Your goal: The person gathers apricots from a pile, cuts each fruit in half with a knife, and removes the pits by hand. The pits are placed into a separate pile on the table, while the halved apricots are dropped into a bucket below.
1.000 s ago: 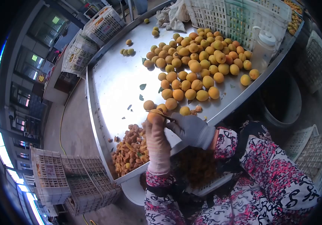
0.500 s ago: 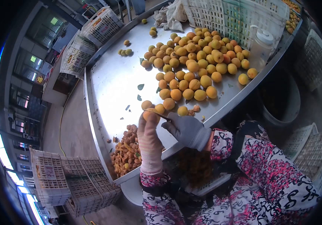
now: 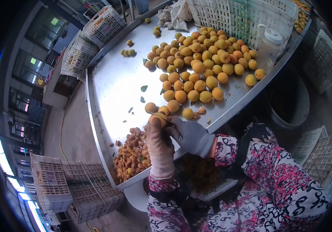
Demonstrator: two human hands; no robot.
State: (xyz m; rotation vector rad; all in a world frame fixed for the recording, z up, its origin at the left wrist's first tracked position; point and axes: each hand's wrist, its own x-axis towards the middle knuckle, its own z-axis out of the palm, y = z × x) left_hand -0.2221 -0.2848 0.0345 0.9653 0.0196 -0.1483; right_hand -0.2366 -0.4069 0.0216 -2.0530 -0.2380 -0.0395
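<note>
My left hand (image 3: 160, 150), in a pale striped glove, is closed around an orange-yellow apricot (image 3: 157, 120) above the near side of the metal table. My right hand (image 3: 193, 136), in a grey glove, grips a thin knife (image 3: 151, 113) whose blade lies against the top of that apricot. How deep the blade sits cannot be made out. Just beyond my hands, several loose apricots (image 3: 173, 106) rest on the metal table (image 3: 115, 92). Left of my left hand lies a heap of brown apricot pits (image 3: 131, 158).
A large pile of apricots (image 3: 204, 58) covers the table's far right, before a white crate (image 3: 243, 19) and a plastic jug (image 3: 270, 44). Stacked crates (image 3: 54, 181) stand on the floor at left. A round bin (image 3: 303, 112) is at right, and a container of apricot pieces (image 3: 200, 176) sits below my hands.
Both hands have come closer together, the left shifting slightly right. The apricot has turned in the left hand, and the right hand's fingers and knife are now nearer to it.
</note>
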